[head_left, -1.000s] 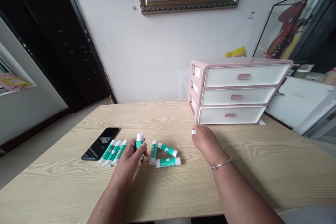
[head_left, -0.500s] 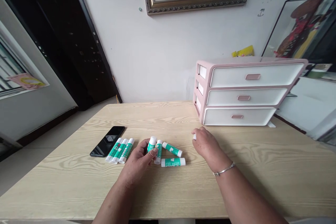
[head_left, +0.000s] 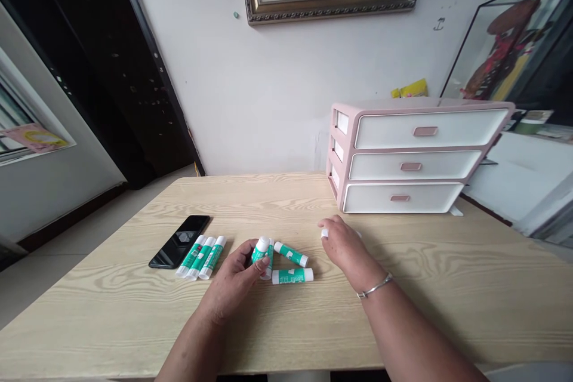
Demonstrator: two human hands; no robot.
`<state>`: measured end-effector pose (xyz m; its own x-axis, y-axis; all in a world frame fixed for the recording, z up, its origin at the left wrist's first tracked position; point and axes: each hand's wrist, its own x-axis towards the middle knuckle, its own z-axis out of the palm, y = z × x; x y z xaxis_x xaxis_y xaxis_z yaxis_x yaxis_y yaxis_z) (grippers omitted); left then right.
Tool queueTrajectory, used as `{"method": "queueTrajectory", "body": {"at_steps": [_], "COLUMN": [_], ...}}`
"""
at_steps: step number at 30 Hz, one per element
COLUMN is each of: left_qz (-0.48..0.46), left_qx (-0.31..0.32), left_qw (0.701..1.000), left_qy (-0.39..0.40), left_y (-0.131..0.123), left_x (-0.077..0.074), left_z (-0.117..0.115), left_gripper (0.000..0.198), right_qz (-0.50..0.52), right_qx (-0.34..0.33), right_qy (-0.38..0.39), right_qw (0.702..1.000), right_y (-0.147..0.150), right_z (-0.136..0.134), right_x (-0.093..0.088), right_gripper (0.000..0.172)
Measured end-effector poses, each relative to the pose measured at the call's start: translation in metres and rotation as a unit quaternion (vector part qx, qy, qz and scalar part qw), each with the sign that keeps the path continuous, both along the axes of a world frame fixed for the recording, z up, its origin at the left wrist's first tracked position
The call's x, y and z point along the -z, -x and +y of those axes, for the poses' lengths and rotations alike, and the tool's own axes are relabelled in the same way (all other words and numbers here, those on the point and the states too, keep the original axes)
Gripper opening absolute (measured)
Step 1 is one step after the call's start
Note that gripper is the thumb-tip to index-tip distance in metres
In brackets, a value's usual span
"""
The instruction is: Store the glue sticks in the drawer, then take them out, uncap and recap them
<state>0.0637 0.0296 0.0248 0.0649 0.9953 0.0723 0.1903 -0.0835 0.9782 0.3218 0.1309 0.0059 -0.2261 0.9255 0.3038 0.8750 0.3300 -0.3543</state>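
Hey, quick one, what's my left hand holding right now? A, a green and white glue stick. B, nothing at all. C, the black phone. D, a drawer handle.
A. The left hand has its fingers curled around a green and white glue stick, while the black phone lies apart on the table.

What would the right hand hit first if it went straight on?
Probably the white wall: the right hand points across the wooden tabletop, left of the pink drawer unit, though depth is unclear.

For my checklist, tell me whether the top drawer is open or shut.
Shut: the top drawer sits flush inside its pink frame, with no gap showing.
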Motion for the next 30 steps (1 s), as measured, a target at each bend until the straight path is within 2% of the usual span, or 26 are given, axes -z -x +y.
{"method": "queueTrajectory", "body": {"at_steps": [8, 11, 13, 16, 19, 21, 25, 30], "left_qz": [-0.003, -0.002, -0.004, -0.017, -0.021, -0.015, 0.007, 0.039], "left_qx": [0.006, 0.01, 0.014, 0.017, 0.014, 0.018, 0.028, 0.046], "left_qw": [1.0, 1.0, 1.0, 1.0, 1.0, 1.0, 0.999, 0.998], "left_qy": [0.002, 0.003, 0.001, 0.007, 0.017, 0.019, 0.028, 0.023], "left_y": [0.0, 0.001, 0.001, -0.001, -0.003, -0.004, -0.004, -0.005], "left_x": [-0.001, 0.0, 0.001, 0.002, 0.001, -0.001, -0.004, -0.003], "left_z": [0.0, -0.001, 0.0, -0.001, -0.002, -0.003, -0.005, -0.005], "left_gripper": [0.044, 0.044, 0.044, 0.045, 0.047, 0.047, 0.046, 0.045], "right_qz": [0.002, 0.106, 0.233, 0.418, 0.518, 0.546, 0.56, 0.545], "right_qx": [-0.035, -0.05, -0.058, -0.115, -0.187, -0.206, -0.216, -0.242], "right_qy": [0.026, 0.036, 0.07, 0.157, 0.227, 0.25, 0.257, 0.214], "right_qw": [0.999, 0.993, 0.968, 0.888, 0.803, 0.773, 0.758, 0.774], "right_y": [0.005, 0.013, 0.021, 0.033, 0.039, 0.041, 0.044, 0.052], "right_z": [-0.005, -0.008, -0.01, -0.016, -0.023, -0.028, -0.038, -0.046], "right_x": [-0.005, -0.011, -0.014, -0.013, -0.013, -0.016, -0.027, -0.023], "right_gripper": [0.034, 0.029, 0.026, 0.03, 0.04, 0.043, 0.041, 0.036]}}
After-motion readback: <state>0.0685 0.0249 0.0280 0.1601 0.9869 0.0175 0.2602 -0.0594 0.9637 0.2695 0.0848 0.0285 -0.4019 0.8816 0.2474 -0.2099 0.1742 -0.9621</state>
